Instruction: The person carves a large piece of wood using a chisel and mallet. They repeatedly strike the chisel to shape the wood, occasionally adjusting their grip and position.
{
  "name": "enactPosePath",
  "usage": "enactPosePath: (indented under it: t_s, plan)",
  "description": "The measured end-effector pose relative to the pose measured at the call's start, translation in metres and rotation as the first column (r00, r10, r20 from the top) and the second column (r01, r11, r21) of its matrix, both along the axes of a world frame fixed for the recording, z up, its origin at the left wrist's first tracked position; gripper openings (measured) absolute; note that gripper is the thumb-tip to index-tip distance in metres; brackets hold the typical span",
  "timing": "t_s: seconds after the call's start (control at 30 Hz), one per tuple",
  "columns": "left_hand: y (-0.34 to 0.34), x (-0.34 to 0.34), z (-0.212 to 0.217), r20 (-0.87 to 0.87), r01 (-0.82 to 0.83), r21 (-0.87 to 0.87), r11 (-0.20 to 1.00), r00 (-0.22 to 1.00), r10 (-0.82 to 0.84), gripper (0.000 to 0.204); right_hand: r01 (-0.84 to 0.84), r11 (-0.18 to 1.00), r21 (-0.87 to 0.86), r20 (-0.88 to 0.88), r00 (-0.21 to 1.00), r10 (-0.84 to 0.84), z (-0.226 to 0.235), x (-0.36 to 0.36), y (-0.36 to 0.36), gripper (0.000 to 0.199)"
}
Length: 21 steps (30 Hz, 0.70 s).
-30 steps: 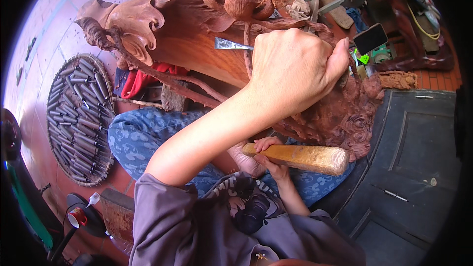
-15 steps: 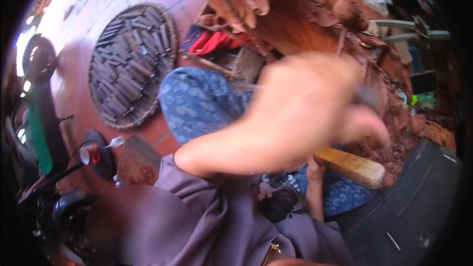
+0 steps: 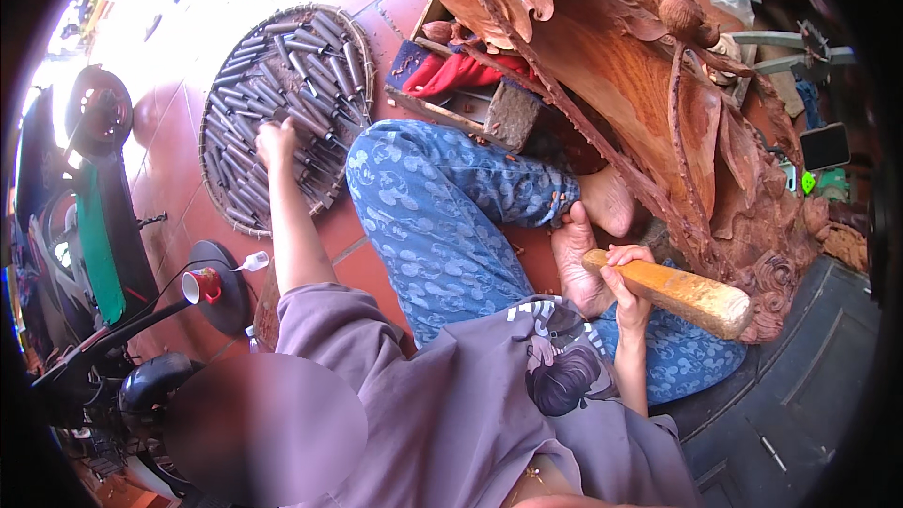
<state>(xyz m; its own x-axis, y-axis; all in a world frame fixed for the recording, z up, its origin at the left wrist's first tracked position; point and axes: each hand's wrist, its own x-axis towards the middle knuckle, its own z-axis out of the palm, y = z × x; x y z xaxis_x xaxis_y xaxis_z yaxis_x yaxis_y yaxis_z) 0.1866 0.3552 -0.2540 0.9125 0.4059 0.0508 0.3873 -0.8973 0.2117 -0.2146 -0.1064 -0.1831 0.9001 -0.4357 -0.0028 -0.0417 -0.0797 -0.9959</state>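
My left hand (image 3: 276,143) is stretched out over the round woven tray (image 3: 369,56), its fingers curled down at the carving chisels (image 3: 246,158) that fill it. Whatever those fingers hold is too small to make out. The chisels are dark and rod-like, lying close together. My right hand (image 3: 628,284) is wrapped round a wooden mallet (image 3: 691,296) near its narrow end; the thick, pale end points right. Beyond the mallet stands a large reddish-brown wood carving (image 3: 611,66) with leaf, stem and bud shapes.
My blue patterned trouser leg (image 3: 423,198) lies between tray and carving. A wooden box (image 3: 442,115) with red cloth (image 3: 461,75) stands beyond my knee. At left are a red cup (image 3: 201,287) and a motorbike (image 3: 155,381). A dark panel (image 3: 781,404) lies at lower right.
My left hand has swung from in front of the carving leftward to the tray. My right hand still grips the mallet, which is now in fuller view.
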Motion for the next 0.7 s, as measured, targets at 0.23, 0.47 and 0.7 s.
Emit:
enactPosePath:
  t_s: [0.23, 0.47, 0.7]
  plan:
    - [0.075, -0.018, -0.05, -0.289, -0.045, 0.142, 0.989, 0.953, 0.085, 0.056, -0.064, 0.998, 0.0, -0.098, 0.993, 0.063, -0.005, -0.001, 0.002, 0.027]
    - [0.001, -0.006, 0.022, 0.401, 0.268, -0.149, 0.952, 0.896, -0.19, 0.054, -0.069, 0.997, -0.032, 0.095, 0.993, 0.072, -0.011, -0.002, -0.001, 0.035]
    - [-0.306, -0.163, 0.203, 0.7, 0.958, -0.244, -0.148, 0.069, -0.711, 0.036, -0.042, 0.997, 0.059, 0.135, 0.99, 0.033, -0.024, -0.004, 0.005, 0.033]
